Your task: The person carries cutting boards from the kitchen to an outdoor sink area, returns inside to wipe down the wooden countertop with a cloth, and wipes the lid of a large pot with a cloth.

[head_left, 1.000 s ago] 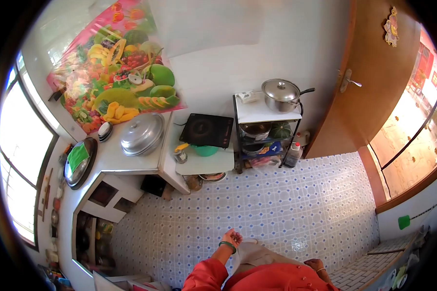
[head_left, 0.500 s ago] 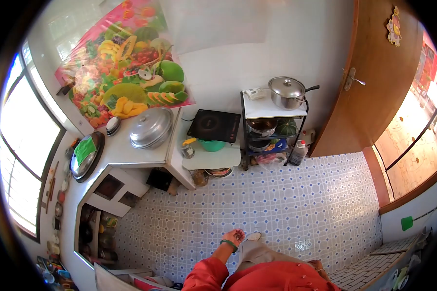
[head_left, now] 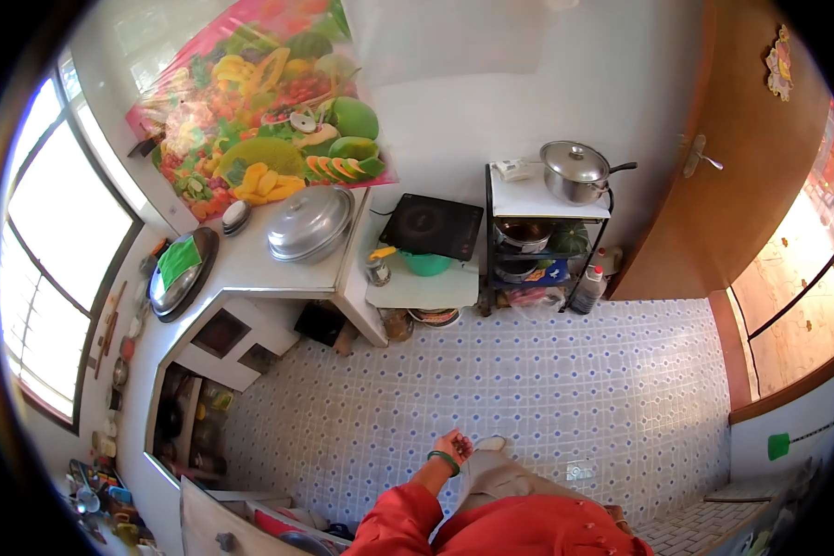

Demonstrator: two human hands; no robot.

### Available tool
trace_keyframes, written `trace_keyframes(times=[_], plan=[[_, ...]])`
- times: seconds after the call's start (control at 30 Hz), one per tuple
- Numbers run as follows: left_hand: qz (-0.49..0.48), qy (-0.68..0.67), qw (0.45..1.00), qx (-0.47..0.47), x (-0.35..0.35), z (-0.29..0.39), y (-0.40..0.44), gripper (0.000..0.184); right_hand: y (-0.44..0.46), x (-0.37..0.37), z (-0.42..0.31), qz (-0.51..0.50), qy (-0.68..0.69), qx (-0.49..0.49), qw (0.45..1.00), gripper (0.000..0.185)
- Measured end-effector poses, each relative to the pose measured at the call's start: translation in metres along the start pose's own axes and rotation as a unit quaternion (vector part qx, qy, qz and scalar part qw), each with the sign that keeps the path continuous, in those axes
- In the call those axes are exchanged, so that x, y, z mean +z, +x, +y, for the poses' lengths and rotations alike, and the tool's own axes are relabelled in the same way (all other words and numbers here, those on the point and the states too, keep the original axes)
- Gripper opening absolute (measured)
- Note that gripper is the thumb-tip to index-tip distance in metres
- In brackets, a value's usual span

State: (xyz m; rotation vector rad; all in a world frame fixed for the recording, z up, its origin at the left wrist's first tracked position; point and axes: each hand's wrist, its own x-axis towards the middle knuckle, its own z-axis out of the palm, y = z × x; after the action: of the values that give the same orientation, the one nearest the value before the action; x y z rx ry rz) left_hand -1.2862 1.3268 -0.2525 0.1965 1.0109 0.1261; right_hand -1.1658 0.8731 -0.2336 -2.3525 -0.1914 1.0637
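My left hand (head_left: 454, 448) hangs in front of me over the tiled floor, a green bangle (head_left: 446, 461) round its wrist. Its fingers are loosely bent and apart, and nothing shows in them. Close beside it is the light tip of a shoe (head_left: 491, 444), below grey-beige trousers (head_left: 505, 486). At the right side of my red shirt (head_left: 528, 528), a small brownish patch may be part of my right hand (head_left: 615, 514); its fingers are hidden.
Ahead, a counter holds a lidded metal pan (head_left: 310, 225) and a black induction cooktop (head_left: 431, 225) above a green bowl (head_left: 425, 265). A rack (head_left: 551, 206) carries a lidded saucepan (head_left: 575, 176). To the right, a brown door (head_left: 704, 213) stands open. A wooden board (head_left: 215, 528) juts in at lower left.
The room has shifted rightward in view as my head turns slightly left. More of the wooden board shows at lower left. My left hand stays low, its fingers still loosely bent.
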Motion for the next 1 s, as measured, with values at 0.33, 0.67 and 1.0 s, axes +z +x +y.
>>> trace_keyframes(times=[0.33,0.67,1.0], plan=[[0.015,-0.007,1.0,0.011,0.003,-0.014,0.011,0.032,0.036,0.008,0.046,0.033,-0.248,-0.252,0.935,0.02],[0.041,0.014,0.999,0.0,0.024,-0.021,0.021,0.015,0.024,0.016,0.074,0.029,-0.135,-0.185,0.973,0.021],[0.037,0.079,0.996,-0.006,0.055,-0.025,0.053,0.028,-0.017,-0.018,0.003,0.013,0.249,0.218,0.943,0.024]])
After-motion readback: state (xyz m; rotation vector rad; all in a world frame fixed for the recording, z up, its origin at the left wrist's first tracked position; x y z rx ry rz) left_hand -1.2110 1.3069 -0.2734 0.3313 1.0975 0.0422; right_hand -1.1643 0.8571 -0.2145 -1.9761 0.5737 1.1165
